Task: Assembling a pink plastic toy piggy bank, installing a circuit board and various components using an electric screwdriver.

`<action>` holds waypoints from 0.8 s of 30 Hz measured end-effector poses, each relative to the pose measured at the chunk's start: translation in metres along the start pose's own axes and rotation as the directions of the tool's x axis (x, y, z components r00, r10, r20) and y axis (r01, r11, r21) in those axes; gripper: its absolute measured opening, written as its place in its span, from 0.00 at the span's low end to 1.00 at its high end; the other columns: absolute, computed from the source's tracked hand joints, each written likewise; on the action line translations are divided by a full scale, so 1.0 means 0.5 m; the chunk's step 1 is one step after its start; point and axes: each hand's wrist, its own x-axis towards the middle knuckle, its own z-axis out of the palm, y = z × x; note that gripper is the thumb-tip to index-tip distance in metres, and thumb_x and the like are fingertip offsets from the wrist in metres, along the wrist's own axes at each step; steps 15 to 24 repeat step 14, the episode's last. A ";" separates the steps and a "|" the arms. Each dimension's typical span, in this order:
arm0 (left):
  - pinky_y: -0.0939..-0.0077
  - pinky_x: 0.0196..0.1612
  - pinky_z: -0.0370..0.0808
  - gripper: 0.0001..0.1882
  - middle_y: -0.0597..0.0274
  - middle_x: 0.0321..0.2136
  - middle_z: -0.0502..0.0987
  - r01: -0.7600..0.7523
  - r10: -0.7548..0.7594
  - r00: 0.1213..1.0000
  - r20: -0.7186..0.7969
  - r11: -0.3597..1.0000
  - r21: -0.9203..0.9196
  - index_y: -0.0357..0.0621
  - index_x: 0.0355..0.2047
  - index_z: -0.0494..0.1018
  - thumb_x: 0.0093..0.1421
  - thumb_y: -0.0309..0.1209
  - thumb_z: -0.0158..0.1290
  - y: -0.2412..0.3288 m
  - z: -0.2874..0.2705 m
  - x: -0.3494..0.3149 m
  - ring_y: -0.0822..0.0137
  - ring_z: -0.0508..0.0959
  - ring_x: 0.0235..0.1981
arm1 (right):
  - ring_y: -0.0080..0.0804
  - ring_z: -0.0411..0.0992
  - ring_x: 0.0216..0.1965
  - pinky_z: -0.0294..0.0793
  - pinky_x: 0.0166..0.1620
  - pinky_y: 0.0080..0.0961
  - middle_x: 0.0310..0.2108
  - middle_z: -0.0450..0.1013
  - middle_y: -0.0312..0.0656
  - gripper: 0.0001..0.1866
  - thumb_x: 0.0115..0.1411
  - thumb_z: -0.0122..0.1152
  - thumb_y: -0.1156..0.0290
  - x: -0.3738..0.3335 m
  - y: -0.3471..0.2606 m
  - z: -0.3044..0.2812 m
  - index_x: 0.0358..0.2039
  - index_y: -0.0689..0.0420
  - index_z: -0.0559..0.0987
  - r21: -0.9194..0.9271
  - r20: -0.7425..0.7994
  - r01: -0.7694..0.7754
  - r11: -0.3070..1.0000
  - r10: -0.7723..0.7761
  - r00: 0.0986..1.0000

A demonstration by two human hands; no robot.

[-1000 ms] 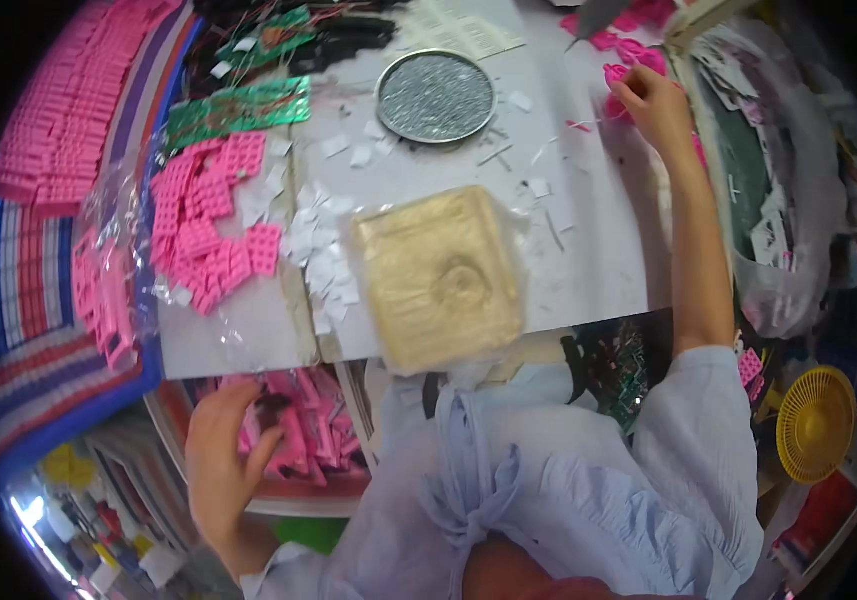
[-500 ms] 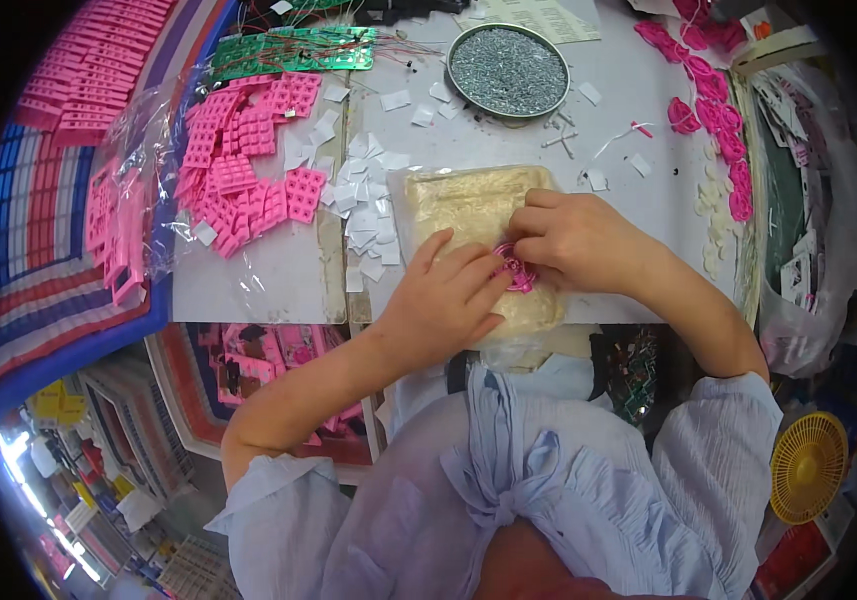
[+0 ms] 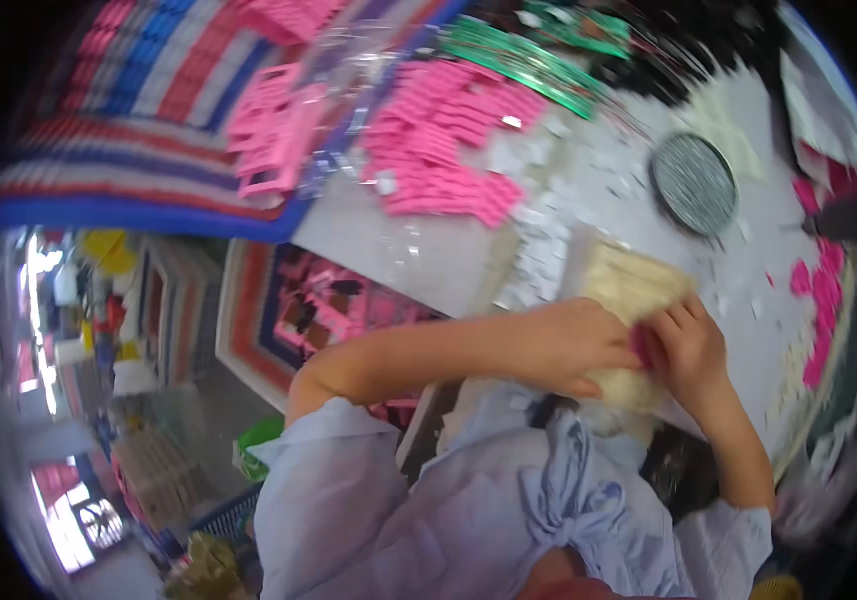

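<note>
My left hand point(image 3: 580, 342) reaches in over a wrapped, cream-coloured pad point(image 3: 638, 275) at the table's near edge. Its fingers bend in against a small pink looped piece point(image 3: 642, 346), which looks like coiled wire. From the other side my right hand point(image 3: 686, 345) pinches the same piece, fingers curled. Motion blur and the fingers hide most of its shape. Beyond the pad stands a round tin point(image 3: 693, 185) of small metal screws or pins. Scattered white paper squares point(image 3: 538, 255) lie left of the pad.
Pink plastic keypad-like parts point(image 3: 443, 140) are heaped on the left, with green circuit boards point(image 3: 523, 62) behind. Pink bundles point(image 3: 821, 300) line the right edge. A blue-rimmed striped crate point(image 3: 138, 225) stands far left; a lower bin point(image 3: 238, 320) holds pink parts. A dark pointed tool point(image 3: 853, 215) juts in at right.
The view has swung left and tilted, so the table's contents appear further right. Both hands stay over the pad at the pink piece. The dark tool has come into view.
</note>
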 end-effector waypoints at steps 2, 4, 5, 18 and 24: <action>0.63 0.56 0.73 0.27 0.50 0.50 0.76 0.045 -0.109 0.922 -0.372 0.983 -0.175 0.43 0.54 0.75 0.57 0.40 0.65 -0.068 -0.111 -0.024 0.53 0.76 0.53 | 0.47 0.71 0.36 0.74 0.36 0.41 0.30 0.74 0.42 0.10 0.47 0.67 0.77 -0.004 -0.002 -0.012 0.32 0.56 0.79 -0.016 0.042 -0.044 0.999 0.044 0.998; 0.63 0.53 0.73 0.25 0.52 0.49 0.77 0.286 -0.143 0.459 -0.877 0.958 -0.007 0.41 0.51 0.77 0.55 0.36 0.68 -0.193 -0.253 -0.066 0.55 0.77 0.49 | 0.48 0.71 0.36 0.73 0.37 0.40 0.29 0.74 0.42 0.10 0.47 0.67 0.79 -0.003 -0.012 -0.020 0.31 0.57 0.78 -0.030 0.096 -0.104 0.994 0.106 0.990; 0.61 0.52 0.73 0.26 0.48 0.48 0.76 0.438 0.008 0.264 -0.965 0.890 0.127 0.38 0.49 0.76 0.53 0.37 0.69 -0.227 -0.347 -0.112 0.52 0.76 0.48 | 0.48 0.70 0.36 0.73 0.37 0.40 0.29 0.74 0.43 0.09 0.47 0.67 0.79 -0.002 -0.016 -0.021 0.31 0.57 0.78 -0.008 0.081 -0.100 0.995 0.100 0.992; 0.36 0.68 0.57 0.72 0.37 0.69 0.57 0.746 -0.442 -0.647 -0.621 -0.199 -0.636 0.32 0.72 0.49 0.43 0.76 0.58 -0.579 -0.635 -0.661 0.40 0.57 0.70 | 0.46 0.70 0.33 0.73 0.35 0.39 0.28 0.73 0.42 0.08 0.46 0.69 0.75 0.001 -0.022 -0.004 0.28 0.55 0.78 0.025 0.042 -0.076 0.997 0.075 0.996; 0.36 0.68 0.57 0.72 0.37 0.69 0.57 0.746 -0.442 -0.647 -0.621 -0.199 -0.636 0.32 0.72 0.49 0.43 0.76 0.58 -0.579 -0.635 -0.661 0.40 0.57 0.70 | 0.46 0.70 0.33 0.73 0.35 0.39 0.28 0.73 0.42 0.08 0.46 0.69 0.75 0.001 -0.022 -0.004 0.28 0.55 0.78 0.025 0.042 -0.076 0.997 0.075 0.996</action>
